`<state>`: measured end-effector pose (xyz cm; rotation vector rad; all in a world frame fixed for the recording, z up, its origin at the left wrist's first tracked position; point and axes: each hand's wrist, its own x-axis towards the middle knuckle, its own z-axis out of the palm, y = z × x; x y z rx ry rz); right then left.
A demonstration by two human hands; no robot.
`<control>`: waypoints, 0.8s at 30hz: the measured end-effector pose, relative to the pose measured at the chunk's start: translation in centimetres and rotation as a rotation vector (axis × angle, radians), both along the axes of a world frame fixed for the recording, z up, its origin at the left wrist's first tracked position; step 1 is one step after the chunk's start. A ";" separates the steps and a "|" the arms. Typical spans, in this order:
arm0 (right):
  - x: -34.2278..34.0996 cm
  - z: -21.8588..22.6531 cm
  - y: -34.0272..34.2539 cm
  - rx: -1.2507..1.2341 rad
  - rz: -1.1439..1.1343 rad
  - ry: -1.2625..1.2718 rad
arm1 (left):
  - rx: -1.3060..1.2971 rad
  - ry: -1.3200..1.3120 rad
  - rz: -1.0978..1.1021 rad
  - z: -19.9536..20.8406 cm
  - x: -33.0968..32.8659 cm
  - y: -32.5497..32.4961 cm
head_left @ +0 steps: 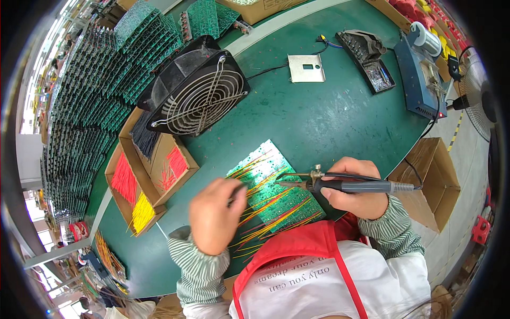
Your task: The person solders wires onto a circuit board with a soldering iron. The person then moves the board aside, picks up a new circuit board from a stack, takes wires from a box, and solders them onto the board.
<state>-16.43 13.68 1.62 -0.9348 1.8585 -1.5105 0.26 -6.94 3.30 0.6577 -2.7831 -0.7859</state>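
A green circuit board lies on the table in front of me, with rows of yellow and red wires running off its left and lower side. My right hand is closed round a soldering iron with a thin solder feed tube on top. The iron's tip is over the board's middle. Just left of the board, my left hand is raised with its fingers curled together. Something dark shows between its thumb and fingers, too small and blurred to name.
A cardboard box holds red, yellow and dark wires at the left. Behind it stand a black fan and stacked circuit boards. Far right are a blue soldering station and a black tray; an open carton stands below.
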 end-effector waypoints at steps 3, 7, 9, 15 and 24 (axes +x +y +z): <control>-0.2 0.2 0.3 0.006 -0.020 0.004 | 0.096 -0.036 -0.082 -1.0 -1.0 1.0; -0.3 0.0 0.6 0.018 -0.038 -0.043 | 0.133 -0.061 -0.098 -2.4 -1.7 0.8; -0.3 -0.1 0.5 0.018 -0.038 -0.036 | 0.142 -0.001 -0.122 -2.9 -1.9 0.7; -0.5 -0.1 0.3 0.032 -0.025 -0.052 | 0.162 -0.031 -0.122 -2.9 -2.0 0.7; -0.6 -0.3 0.2 0.010 -0.012 -0.001 | 0.145 -0.066 -0.149 -2.8 -2.3 0.4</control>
